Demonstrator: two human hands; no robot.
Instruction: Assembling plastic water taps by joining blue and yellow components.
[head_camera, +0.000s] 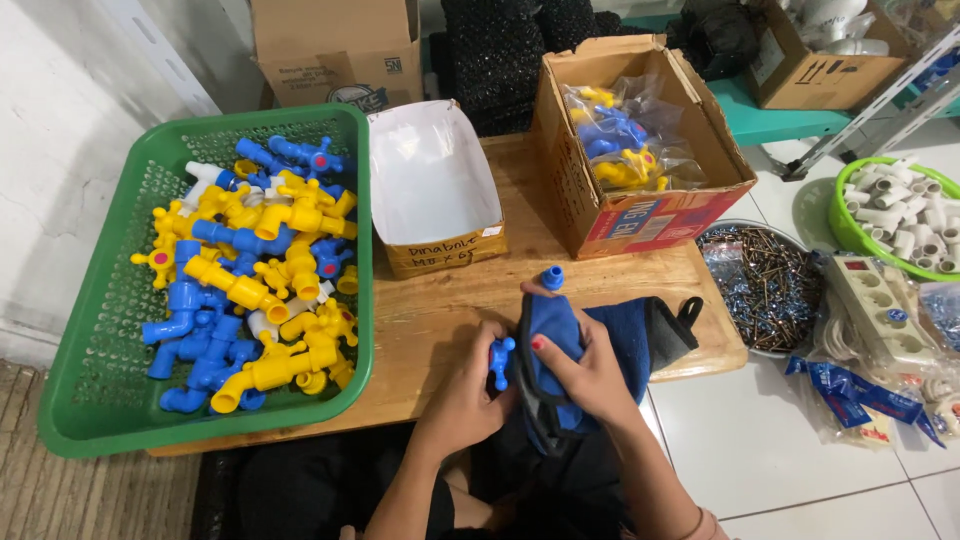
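My left hand (468, 385) grips a blue plastic tap (503, 358) at the near edge of the wooden board (440, 310); the tap's spout end (552, 277) sticks up above the cloth. My right hand (588, 375) presses a blue cloth with black trim (620, 345) around the tap's body. A green plastic basket (100, 380) on the left holds several blue and yellow plastic taps (255, 275).
A small white-lined cardboard box (430, 185) stands behind my hands. To its right, a larger cardboard box (640, 215) holds bagged taps. On the floor at right are a bowl of screws (765, 285), a power strip (880, 305), and a green bowl of white fittings (905, 215).
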